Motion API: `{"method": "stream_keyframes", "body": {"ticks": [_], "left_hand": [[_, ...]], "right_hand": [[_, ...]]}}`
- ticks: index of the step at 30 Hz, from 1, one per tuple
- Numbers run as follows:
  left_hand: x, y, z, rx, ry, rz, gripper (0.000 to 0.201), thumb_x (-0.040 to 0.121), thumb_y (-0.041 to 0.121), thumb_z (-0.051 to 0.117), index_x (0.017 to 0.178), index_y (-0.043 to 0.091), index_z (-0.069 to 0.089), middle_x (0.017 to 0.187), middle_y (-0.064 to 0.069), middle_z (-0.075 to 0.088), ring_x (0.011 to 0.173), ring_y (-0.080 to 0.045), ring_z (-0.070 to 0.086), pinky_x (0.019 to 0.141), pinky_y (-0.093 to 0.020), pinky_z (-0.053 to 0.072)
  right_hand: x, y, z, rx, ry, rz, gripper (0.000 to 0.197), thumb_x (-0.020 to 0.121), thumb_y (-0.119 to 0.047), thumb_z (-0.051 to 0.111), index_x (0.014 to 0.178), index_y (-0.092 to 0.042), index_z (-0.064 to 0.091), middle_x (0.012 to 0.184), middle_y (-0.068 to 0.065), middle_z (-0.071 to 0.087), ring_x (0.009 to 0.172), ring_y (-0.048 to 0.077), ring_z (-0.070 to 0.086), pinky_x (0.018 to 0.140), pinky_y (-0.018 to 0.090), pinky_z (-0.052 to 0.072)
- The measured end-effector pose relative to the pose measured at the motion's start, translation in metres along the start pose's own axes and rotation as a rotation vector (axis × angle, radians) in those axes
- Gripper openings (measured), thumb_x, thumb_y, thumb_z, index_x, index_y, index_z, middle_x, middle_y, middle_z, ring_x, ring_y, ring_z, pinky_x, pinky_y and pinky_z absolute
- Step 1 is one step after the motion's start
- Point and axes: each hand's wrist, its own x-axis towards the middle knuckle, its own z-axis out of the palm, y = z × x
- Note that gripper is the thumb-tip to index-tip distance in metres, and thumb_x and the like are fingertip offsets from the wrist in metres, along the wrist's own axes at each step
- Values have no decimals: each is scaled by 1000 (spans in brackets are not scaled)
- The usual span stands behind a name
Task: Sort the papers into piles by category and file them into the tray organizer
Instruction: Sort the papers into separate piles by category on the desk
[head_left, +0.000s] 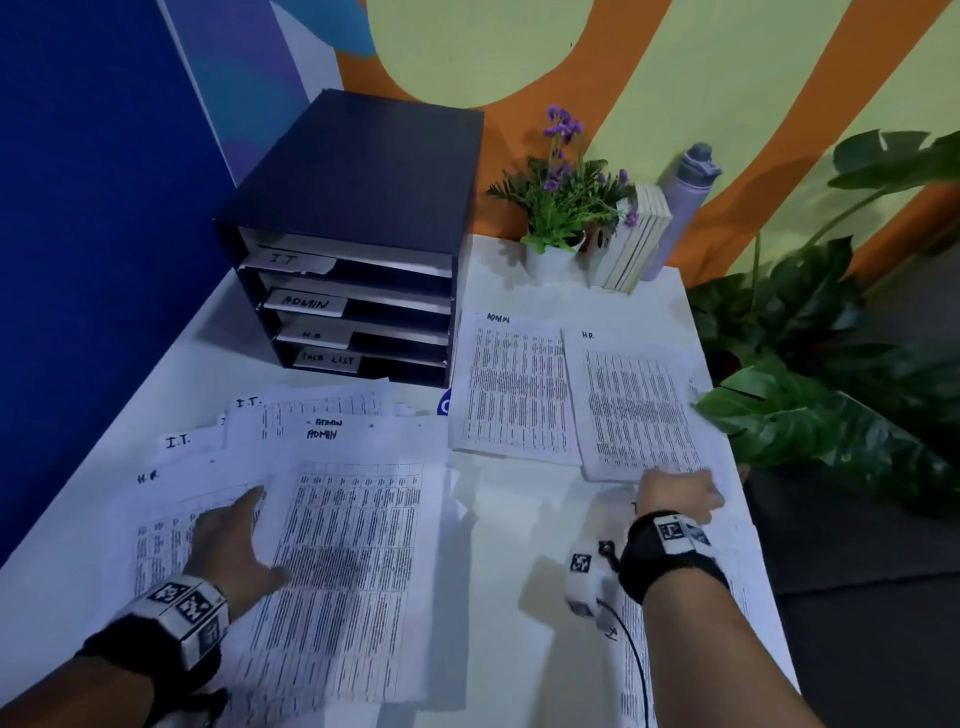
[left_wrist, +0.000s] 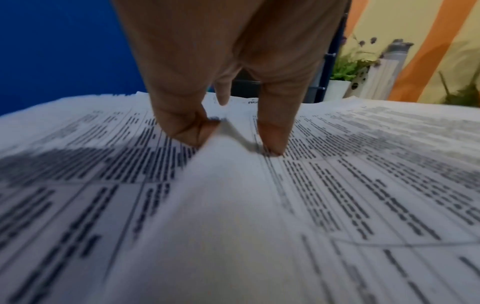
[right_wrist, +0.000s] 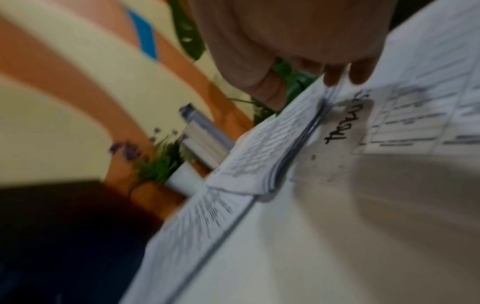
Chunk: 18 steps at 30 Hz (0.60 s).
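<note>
sorting's midway: admin pile (head_left: 511, 384) and h.r. pile (head_left: 636, 410) stacked at 1 o'clock, unsorted papers (head_left: 332, 545) left at 9. tray organizer (head_left: 358, 234) filing not started on these piles. my left hand (head_left: 228, 545) is flat, fingers pressing the sheets; right hand (head_left: 675, 493) pinches the h.r. pile's edge.

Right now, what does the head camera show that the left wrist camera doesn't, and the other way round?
Only the head view shows the tray organizer's labelled front, the sorted ADMIN pile and H.R. pile, and the right hand at the H.R. pile's near edge. Only the left wrist view shows the fingertips pressing on the printed sheets, with a paper ridge between them. Both show the left hand, the unsorted papers, the potted flowers and the bottle.
</note>
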Motion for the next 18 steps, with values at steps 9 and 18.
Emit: {"method": "stream_keyframes", "body": {"ticks": [9,18], "left_hand": [[4,-13,-2,-236,-37,-99,69,74,3,77,135,13,47,115,-11,65,96,-27,62,87,-40,51],[1,-12,-3,-224,-50,-91,41,88,13,66,127,10,55,112,-8,64,97,-25,59,82,-32,46]], "right_hand": [[-8,5,29,-761,-332,-699,32,99,-22,35,128,-22,49,137,8,42,126,34,42,103,51,40],[-13,-8,46,-765,-255,-884,47,94,-23,47,140,-27,41,154,3,31,138,31,32,110,52,30]]}}
